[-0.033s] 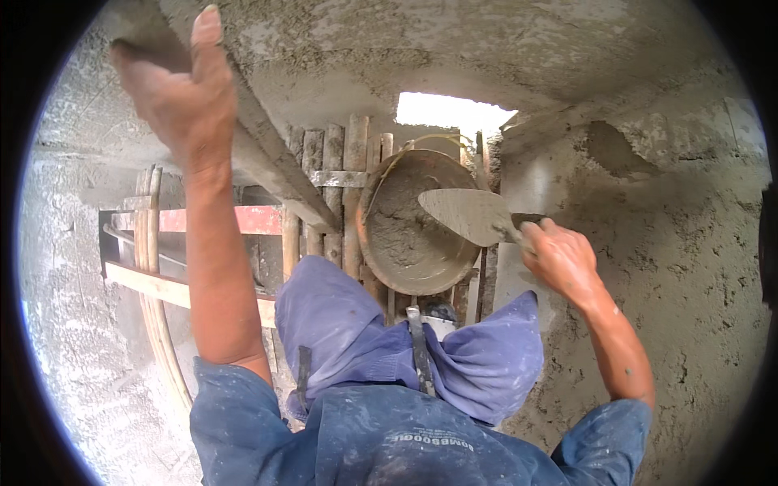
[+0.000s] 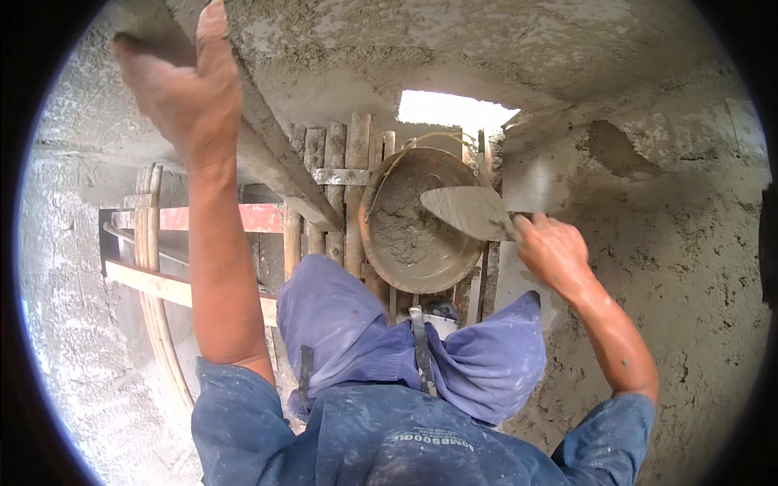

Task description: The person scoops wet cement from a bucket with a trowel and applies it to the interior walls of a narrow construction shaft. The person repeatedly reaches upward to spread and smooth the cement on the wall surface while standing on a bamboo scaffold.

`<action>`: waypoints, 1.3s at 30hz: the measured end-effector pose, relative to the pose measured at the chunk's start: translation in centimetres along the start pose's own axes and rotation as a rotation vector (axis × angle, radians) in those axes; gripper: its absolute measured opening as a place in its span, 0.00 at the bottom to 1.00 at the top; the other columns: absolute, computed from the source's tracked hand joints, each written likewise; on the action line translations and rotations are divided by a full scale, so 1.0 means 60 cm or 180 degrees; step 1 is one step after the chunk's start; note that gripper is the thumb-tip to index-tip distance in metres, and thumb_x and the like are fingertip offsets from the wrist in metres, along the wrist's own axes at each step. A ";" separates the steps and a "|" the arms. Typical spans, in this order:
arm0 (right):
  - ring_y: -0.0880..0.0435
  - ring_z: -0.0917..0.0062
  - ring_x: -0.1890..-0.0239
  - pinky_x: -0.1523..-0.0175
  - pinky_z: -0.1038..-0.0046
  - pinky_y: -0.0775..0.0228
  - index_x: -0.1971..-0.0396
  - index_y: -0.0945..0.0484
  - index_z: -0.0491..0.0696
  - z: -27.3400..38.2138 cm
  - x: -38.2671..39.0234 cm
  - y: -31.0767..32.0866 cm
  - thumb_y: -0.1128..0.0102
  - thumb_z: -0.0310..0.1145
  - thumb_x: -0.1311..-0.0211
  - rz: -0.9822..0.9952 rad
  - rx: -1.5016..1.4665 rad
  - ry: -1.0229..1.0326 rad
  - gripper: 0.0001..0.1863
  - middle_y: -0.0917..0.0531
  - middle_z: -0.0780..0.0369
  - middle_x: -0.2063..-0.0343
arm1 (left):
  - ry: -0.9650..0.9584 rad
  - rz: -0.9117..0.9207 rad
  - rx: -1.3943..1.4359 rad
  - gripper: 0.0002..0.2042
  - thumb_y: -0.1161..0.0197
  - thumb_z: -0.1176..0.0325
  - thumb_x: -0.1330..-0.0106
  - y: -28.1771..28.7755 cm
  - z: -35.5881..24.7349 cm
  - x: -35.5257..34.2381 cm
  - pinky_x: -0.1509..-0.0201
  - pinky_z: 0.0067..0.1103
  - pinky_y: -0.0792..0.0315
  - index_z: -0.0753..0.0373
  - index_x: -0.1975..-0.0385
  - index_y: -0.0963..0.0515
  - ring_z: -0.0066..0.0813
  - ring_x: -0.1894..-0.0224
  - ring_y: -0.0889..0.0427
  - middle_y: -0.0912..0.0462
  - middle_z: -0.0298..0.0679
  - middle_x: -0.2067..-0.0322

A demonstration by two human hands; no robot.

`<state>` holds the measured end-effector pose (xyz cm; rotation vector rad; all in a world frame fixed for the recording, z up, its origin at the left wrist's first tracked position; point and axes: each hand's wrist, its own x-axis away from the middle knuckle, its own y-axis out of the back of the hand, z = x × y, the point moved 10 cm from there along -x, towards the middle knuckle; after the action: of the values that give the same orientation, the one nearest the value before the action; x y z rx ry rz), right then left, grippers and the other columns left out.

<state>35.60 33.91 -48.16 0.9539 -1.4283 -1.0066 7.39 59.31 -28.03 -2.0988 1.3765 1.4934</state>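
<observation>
Gripping a trowel (image 2: 468, 213) over the mortar basin (image 2: 366, 217) in the head view, the right hand (image 2: 555, 251) wraps its fingers around the handle, the best hold for a probably stiff, light, perhaps slippery tool, while the left hand (image 2: 188, 105) clasps a long board (image 2: 285, 168).

Pale printed lettering (image 2: 436, 441) stands on the person's dark blue shirt (image 2: 348, 429), between five and six o'clock, upside down in this view. Smaller print (image 2: 427, 430), perhaps two lines, sits on its twelve o'clock side, too blurred to read.
</observation>
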 end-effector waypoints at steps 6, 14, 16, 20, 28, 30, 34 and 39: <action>0.17 0.64 0.63 0.60 0.66 0.26 0.70 0.21 0.43 0.168 -0.093 -0.192 0.44 0.32 0.50 0.0669 -0.0159 0.0579 0.09 0.18 0.52 0.69 | -0.0349 -0.0659 -0.0009 0.36 0.38 0.60 0.39 0.015 -0.012 0.008 0.31 0.27 0.53 0.78 0.39 0.47 0.45 0.34 0.46 0.43 0.59 0.39; 0.21 0.55 0.63 0.58 0.58 0.31 0.64 0.24 0.46 0.091 0.001 -0.188 0.40 0.37 0.51 0.0914 -0.1797 -0.0408 0.15 0.19 0.51 0.69 | -0.0651 -0.0697 -0.0055 0.36 0.39 0.62 0.39 0.019 -0.015 0.011 0.31 0.28 0.51 0.78 0.39 0.48 0.46 0.34 0.45 0.43 0.59 0.39; 0.21 0.55 0.64 0.59 0.59 0.31 0.63 0.24 0.46 0.073 0.020 -0.211 0.39 0.38 0.52 0.0632 -0.2196 -0.0632 0.16 0.19 0.52 0.68 | -0.0436 -0.0167 0.0120 0.42 0.36 0.53 0.43 0.008 -0.018 0.002 0.35 0.29 0.45 0.81 0.41 0.49 0.46 0.39 0.39 0.39 0.60 0.43; 0.22 0.55 0.64 0.60 0.60 0.31 0.64 0.24 0.45 0.036 0.043 -0.155 0.37 0.37 0.53 -0.0134 -0.2469 -0.0630 0.17 0.20 0.53 0.68 | -0.0382 -0.0095 -0.0381 0.42 0.32 0.54 0.45 0.007 0.006 -0.003 0.40 0.27 0.38 0.81 0.43 0.45 0.40 0.48 0.31 0.32 0.56 0.49; 0.23 0.80 0.78 0.74 0.77 0.29 0.66 0.22 0.41 -0.138 0.065 0.022 0.35 0.39 0.50 -0.0073 -0.3696 -0.0936 0.17 0.21 0.62 0.76 | -0.0097 -0.0183 -0.0249 0.39 0.35 0.54 0.41 0.022 0.003 0.000 0.38 0.26 0.41 0.80 0.42 0.45 0.41 0.44 0.34 0.36 0.56 0.45; 0.24 0.82 0.82 0.80 0.79 0.30 0.64 0.23 0.41 -0.240 0.097 -0.003 0.37 0.38 0.49 -0.0214 -0.4511 -0.1549 0.17 0.22 0.63 0.78 | -0.0035 -0.0219 -0.0280 0.40 0.36 0.53 0.41 0.017 -0.002 -0.001 0.36 0.27 0.44 0.80 0.41 0.47 0.42 0.40 0.37 0.39 0.57 0.42; 0.27 0.84 0.85 0.82 0.82 0.31 0.65 0.26 0.46 -0.470 0.244 0.069 0.42 0.40 0.43 -0.1392 -0.3430 -0.3661 0.13 0.23 0.65 0.81 | 0.0106 -0.0157 -0.0160 0.42 0.36 0.52 0.41 0.006 -0.006 -0.001 0.33 0.28 0.48 0.80 0.40 0.49 0.44 0.36 0.42 0.44 0.58 0.39; 0.29 0.88 0.83 0.79 0.83 0.35 0.70 0.25 0.49 -0.461 0.397 0.279 0.47 0.41 0.39 -0.1961 -0.1675 -0.3232 0.11 0.29 0.70 0.84 | 0.0045 -0.0283 -0.0237 0.42 0.34 0.55 0.42 0.025 0.000 0.007 0.34 0.28 0.45 0.79 0.40 0.48 0.41 0.38 0.39 0.41 0.57 0.40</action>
<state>60.78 14.66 -23.46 0.4629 -1.5069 -2.4216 6.21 58.28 -27.88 -2.1884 1.2329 1.5194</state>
